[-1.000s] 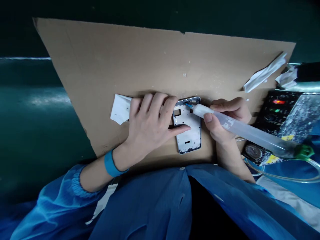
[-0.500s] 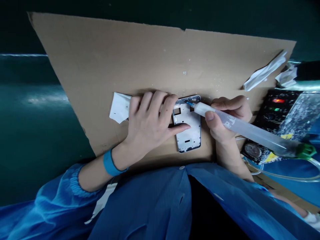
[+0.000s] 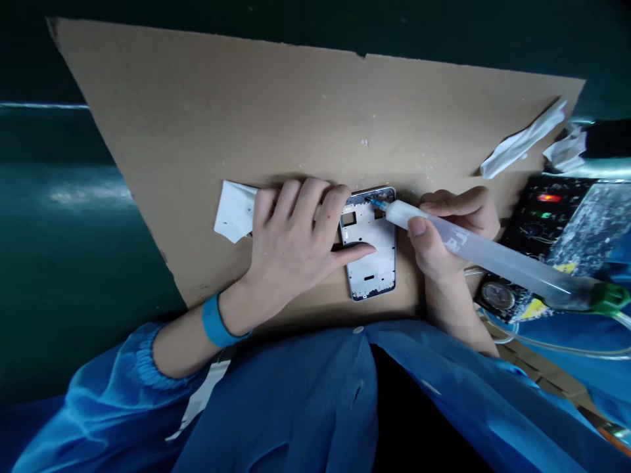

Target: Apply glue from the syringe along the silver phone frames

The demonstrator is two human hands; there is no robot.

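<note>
The phone frame, a pale flat plate w/ dark edge, lies in the ctr of the pic, a bit right, on the cardboard. My left hand is beside it on the left: the thumb lies over the plate, the other fingers are bent, w/ the index by the frame's upper left corner. I cannot tell if these fingers grip it or only press.

My right hand, right of ctr, is closed around the syringe, approx at its front part. The blue needle points to the frame's upper end; contact is too small to tell. At the syringe's back end, far right, is the green cap.

Further out: white paper just left of my left hand, folded strip at upper right, and black ctrl box at right edge, w/ red & green lights lit. Blue wristband is on my left wrist, lower left.
</note>
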